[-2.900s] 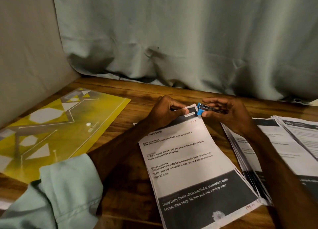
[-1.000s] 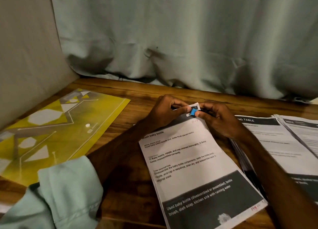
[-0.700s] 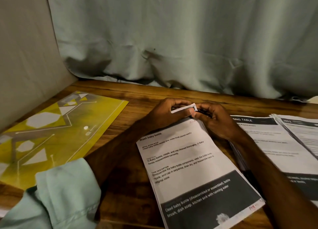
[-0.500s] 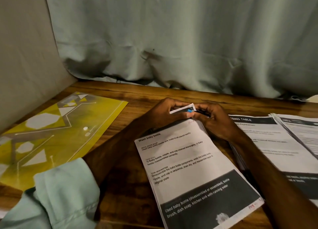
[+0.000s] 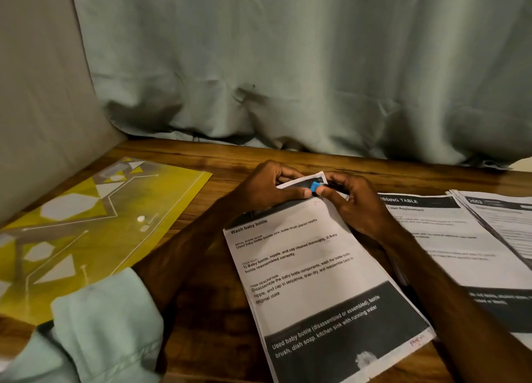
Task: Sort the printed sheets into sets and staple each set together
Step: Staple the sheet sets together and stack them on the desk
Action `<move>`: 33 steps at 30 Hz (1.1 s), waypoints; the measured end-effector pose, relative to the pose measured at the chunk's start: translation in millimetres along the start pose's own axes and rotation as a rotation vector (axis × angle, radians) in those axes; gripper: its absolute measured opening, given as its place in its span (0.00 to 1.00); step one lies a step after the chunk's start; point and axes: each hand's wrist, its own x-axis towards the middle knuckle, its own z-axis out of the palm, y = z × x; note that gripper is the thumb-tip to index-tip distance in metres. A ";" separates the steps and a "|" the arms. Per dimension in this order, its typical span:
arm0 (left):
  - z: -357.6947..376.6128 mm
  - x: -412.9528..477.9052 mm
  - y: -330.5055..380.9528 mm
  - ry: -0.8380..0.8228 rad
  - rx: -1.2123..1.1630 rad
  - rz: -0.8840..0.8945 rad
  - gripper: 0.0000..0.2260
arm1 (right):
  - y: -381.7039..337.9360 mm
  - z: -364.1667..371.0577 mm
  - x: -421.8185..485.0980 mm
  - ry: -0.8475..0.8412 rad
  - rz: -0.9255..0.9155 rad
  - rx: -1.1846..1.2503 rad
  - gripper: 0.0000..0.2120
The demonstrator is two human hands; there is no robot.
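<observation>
More of the small blue stapler (image 5: pixel 314 186) shows at the printed sheets' (image 5: pixel 311 267) curled top corner; left hand (image 5: pixel 270 188) pinches them, right hand (image 5: pixel 357 207) grips the stapler.

head cam: you are wearing it | facing: looking forward and down across the table (image 5: pixel 230 158) toward the curtain (image 5: pixel 288 66) | range: sitting close above your left hand (image 5: pixel 267 188) and right hand (image 5: pixel 359 207)
</observation>
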 end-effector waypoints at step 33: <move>-4.6 1.2 -10.1 -0.007 0.042 -0.142 0.12 | -2.8 -7.8 -1.9 0.116 0.242 0.347 0.06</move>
